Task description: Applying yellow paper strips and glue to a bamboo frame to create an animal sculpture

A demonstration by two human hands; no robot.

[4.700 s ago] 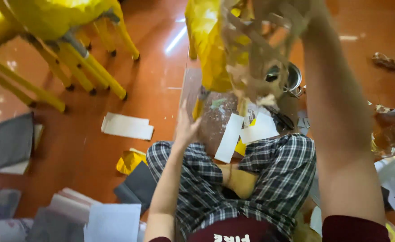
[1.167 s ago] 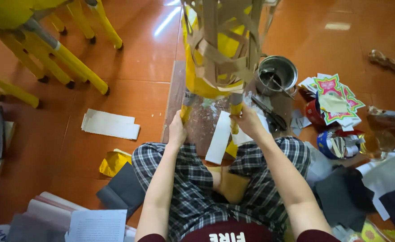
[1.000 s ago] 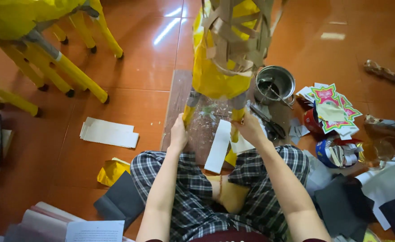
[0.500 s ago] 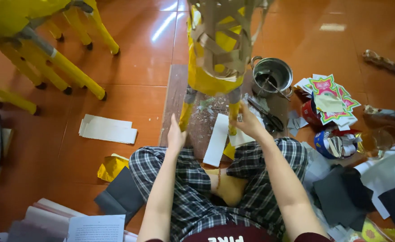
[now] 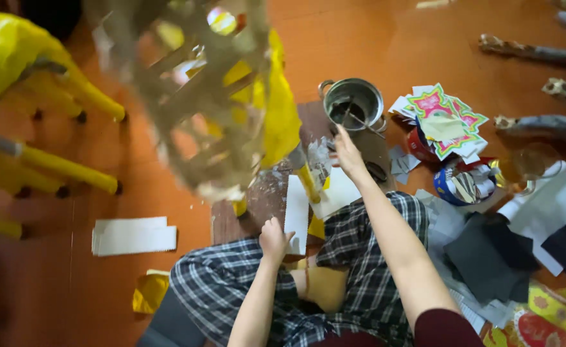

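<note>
Head view: from left to right, the left hand (image 5: pixel 274 236) is seen curled with its grip closed on the edge of a white paper strip (image 5: pixel 296 212) lying on the brown board (image 5: pixel 257 205), while the right hand (image 5: pixel 346 151), fingers spread apart and holding nothing, is stretched toward the metal pot (image 5: pixel 353 103) just beyond it.

I see open orange floor (image 5: pixel 167 193) left of my knees, broken only by a white paper stack (image 5: pixel 134 235). Ahead, the yellow-papered bamboo frame (image 5: pixel 212 96) looms over the board, and the steel pot (image 5: pixel 353 103) blocks my right hand (image 5: pixel 347 151). Rightward, coloured paper piles (image 5: pixel 443 122) and dark sheets (image 5: pixel 488 257) crowd the floor.
</note>
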